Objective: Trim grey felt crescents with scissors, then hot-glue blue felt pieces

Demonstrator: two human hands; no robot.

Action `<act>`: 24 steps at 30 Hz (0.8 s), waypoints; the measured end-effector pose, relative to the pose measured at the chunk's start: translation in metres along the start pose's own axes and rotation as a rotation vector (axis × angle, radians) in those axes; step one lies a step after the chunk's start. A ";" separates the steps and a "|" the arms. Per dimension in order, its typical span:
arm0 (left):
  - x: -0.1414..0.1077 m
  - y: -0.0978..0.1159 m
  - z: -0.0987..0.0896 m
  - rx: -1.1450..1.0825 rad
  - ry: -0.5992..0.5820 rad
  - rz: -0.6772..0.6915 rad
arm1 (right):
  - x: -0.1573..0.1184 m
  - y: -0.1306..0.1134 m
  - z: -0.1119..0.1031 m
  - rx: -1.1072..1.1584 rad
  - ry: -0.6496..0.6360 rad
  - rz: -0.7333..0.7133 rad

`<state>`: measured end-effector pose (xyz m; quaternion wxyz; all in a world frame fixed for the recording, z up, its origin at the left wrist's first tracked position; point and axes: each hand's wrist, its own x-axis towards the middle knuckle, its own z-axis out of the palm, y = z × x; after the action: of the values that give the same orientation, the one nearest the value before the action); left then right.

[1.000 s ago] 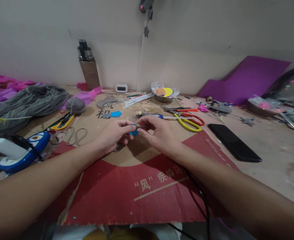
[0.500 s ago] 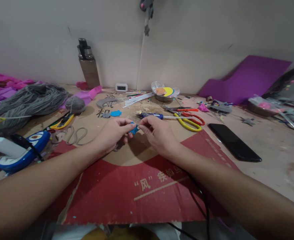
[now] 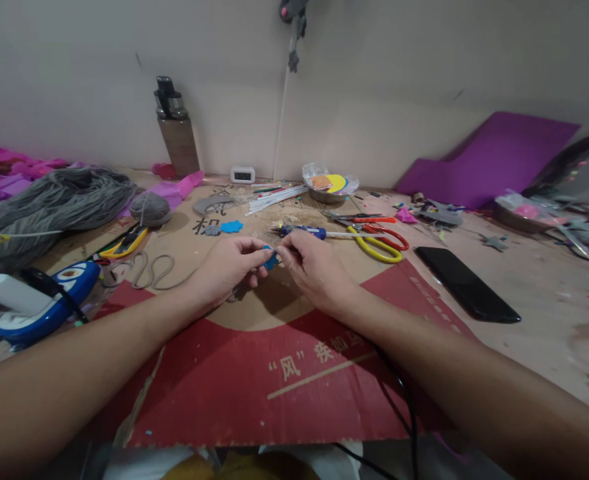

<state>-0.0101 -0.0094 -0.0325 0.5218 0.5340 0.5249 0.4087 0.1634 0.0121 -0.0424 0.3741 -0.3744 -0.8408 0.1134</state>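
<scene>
My left hand (image 3: 239, 263) pinches a small blue cut-out piece (image 3: 271, 259) between thumb and fingertips above the cardboard. Close beside it, my right hand (image 3: 314, 270) has thumb and index finger pressed together; what lies between them is too small to make out. Grey yarn (image 3: 157, 270) runs loosely over the board towards my left hand. Just beyond the hands lie a blue cut-out shape (image 3: 231, 227) and a smaller grey one (image 3: 213, 231). Behind my right hand rests a blue glue gun (image 3: 314, 232), partly hidden by the fingers.
Red-and-yellow-handled scissors (image 3: 379, 243) and a black phone (image 3: 467, 283) are on the right. To the left are a grey yarn ball (image 3: 150, 209), a yellow cutter (image 3: 124, 243) and a blue-and-white device (image 3: 49, 303). Near the wall stands a bowl (image 3: 331, 193). A black cable (image 3: 411, 407) hangs over the front edge.
The blue piece has turned slightly in my left fingers, and my right fingertips have shifted a little beside it. Everything else stays in place.
</scene>
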 end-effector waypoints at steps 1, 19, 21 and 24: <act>0.000 0.000 0.000 -0.002 -0.002 0.001 | 0.000 0.000 0.000 0.002 0.002 -0.004; 0.003 -0.004 -0.003 -0.036 -0.024 0.030 | -0.001 0.003 0.000 0.079 0.013 -0.079; 0.003 -0.003 -0.002 -0.031 -0.020 0.012 | -0.001 0.003 0.000 0.077 0.012 -0.065; 0.001 -0.001 -0.002 -0.006 -0.018 0.016 | 0.000 0.003 -0.001 0.062 -0.004 -0.021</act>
<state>-0.0117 -0.0081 -0.0339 0.5249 0.5401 0.5148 0.4096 0.1657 0.0139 -0.0437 0.3852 -0.3536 -0.8415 0.1360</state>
